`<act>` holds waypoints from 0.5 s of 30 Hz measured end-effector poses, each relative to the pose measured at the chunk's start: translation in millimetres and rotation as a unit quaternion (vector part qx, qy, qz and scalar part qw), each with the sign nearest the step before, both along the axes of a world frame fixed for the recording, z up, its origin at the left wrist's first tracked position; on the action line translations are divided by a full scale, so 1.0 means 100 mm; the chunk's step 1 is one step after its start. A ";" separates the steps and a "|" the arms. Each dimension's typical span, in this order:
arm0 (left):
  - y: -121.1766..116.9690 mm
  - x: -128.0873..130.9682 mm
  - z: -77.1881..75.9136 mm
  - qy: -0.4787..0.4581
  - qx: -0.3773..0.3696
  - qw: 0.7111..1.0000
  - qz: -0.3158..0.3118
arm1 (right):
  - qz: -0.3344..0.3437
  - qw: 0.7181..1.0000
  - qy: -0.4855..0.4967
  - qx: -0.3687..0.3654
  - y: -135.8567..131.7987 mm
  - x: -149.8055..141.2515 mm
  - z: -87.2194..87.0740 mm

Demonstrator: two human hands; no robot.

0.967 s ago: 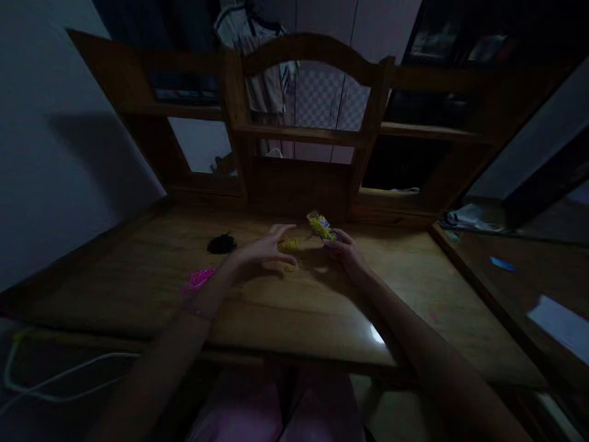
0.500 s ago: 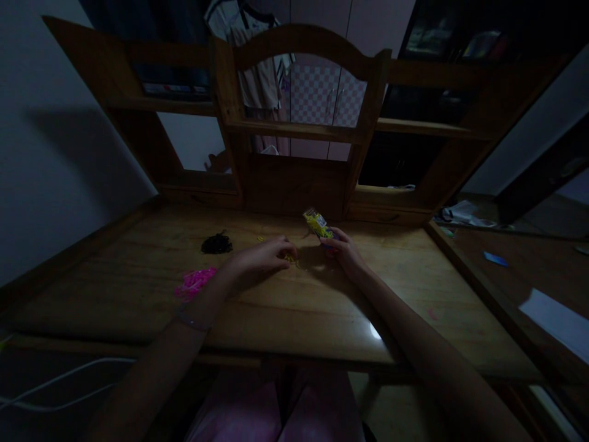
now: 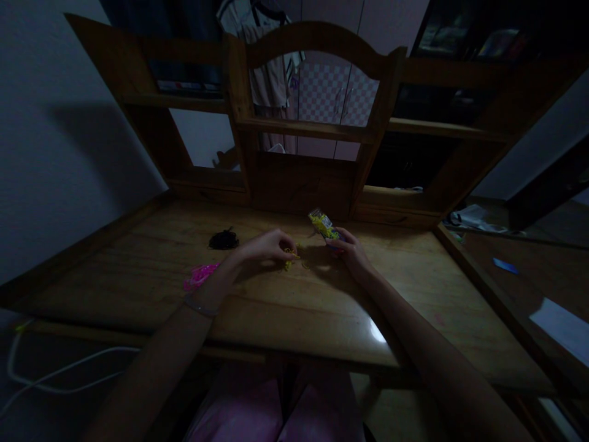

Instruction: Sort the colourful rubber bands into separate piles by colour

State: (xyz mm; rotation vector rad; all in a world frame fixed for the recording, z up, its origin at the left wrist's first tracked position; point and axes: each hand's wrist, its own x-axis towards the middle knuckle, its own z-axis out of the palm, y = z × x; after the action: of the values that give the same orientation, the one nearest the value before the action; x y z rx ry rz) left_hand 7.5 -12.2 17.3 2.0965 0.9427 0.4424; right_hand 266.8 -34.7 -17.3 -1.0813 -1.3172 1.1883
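See a pink heap (image 3: 199,276) on the left of the table (image 3: 294,313). Pinching yellow stringy bits (image 3: 289,263) in the left hand (image 3: 270,247), low at the table. Gripping a small see-through pack (image 3: 323,224), yellow inside, in the right hand (image 3: 350,250). Farther off, see a black heap (image 3: 223,240), then wooden shelves (image 3: 306,127).

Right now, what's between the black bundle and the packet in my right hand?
In the head view, your left hand lies between them, with yellow bands at its fingertips.
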 end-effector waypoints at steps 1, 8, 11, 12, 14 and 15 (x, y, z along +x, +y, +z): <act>0.01 -0.03 0.04 -0.030 -0.012 0.999 0.032 | 0.001 1.000 -0.005 0.004 -0.01 0.00 0.02; 0.10 -0.08 0.19 -0.213 -0.005 0.960 0.180 | 0.061 0.988 -0.112 0.090 -0.14 -0.08 0.11; 0.11 -0.06 0.16 -0.236 0.000 0.953 0.188 | 0.065 0.984 -0.127 0.104 -0.17 -0.10 0.11; 0.11 -0.04 0.15 -0.238 0.005 0.952 0.192 | 0.069 0.984 -0.128 0.107 -0.17 -0.11 0.11; 0.10 -0.01 0.12 -0.247 0.020 0.947 0.203 | 0.075 0.983 -0.123 0.110 -0.18 -0.11 0.10; 0.09 0.02 0.11 -0.254 0.029 0.944 0.211 | 0.076 0.984 -0.119 0.108 -0.18 -0.11 0.10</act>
State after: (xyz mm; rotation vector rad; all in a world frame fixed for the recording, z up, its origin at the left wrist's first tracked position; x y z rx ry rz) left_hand 9.5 -2.8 28.6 1.6865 1.0605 1.1797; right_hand 255.3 -52.3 -6.9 -1.0003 -1.6973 1.0186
